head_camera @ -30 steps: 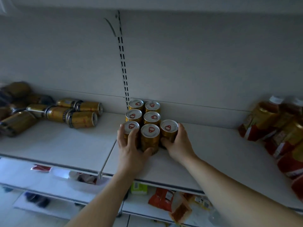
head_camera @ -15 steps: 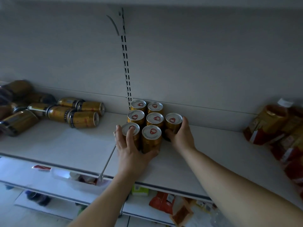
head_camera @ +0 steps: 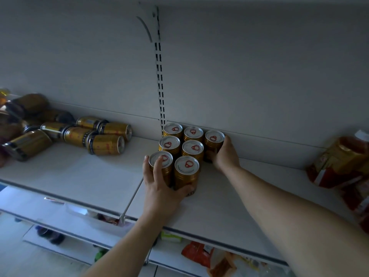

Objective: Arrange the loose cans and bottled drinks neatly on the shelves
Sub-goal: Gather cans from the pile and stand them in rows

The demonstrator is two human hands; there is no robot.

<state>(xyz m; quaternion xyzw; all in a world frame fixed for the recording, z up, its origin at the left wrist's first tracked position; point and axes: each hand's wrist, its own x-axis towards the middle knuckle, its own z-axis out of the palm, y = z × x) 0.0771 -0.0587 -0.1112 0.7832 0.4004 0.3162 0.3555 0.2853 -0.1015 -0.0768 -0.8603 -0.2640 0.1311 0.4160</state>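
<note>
Several gold cans with white lids stand upright in a tight block (head_camera: pixel 192 148) on the white shelf (head_camera: pixel 229 198), near the back wall. My left hand (head_camera: pixel 159 182) holds the two front cans: fingers curl round the front-left can (head_camera: pixel 161 161) and the thumb lies across the base of the front-middle can (head_camera: pixel 187 172). My right hand (head_camera: pixel 224 154) grips the back-right can (head_camera: pixel 214 139), which stands beside the back row against the wall. More gold cans (head_camera: pixel 105 144) lie on their sides in a loose heap at the left.
Bottled drinks with red labels (head_camera: pixel 339 162) lean in a pile at the right end of the shelf. A slotted upright (head_camera: pixel 159 76) runs up the back wall behind the cans. Lower shelves below hold packets (head_camera: pixel 197 254). Bare shelf lies between the heap and the block.
My right hand has slid its can from the front row back to the wall, beside the back row. My left hand stays on the two front cans.
</note>
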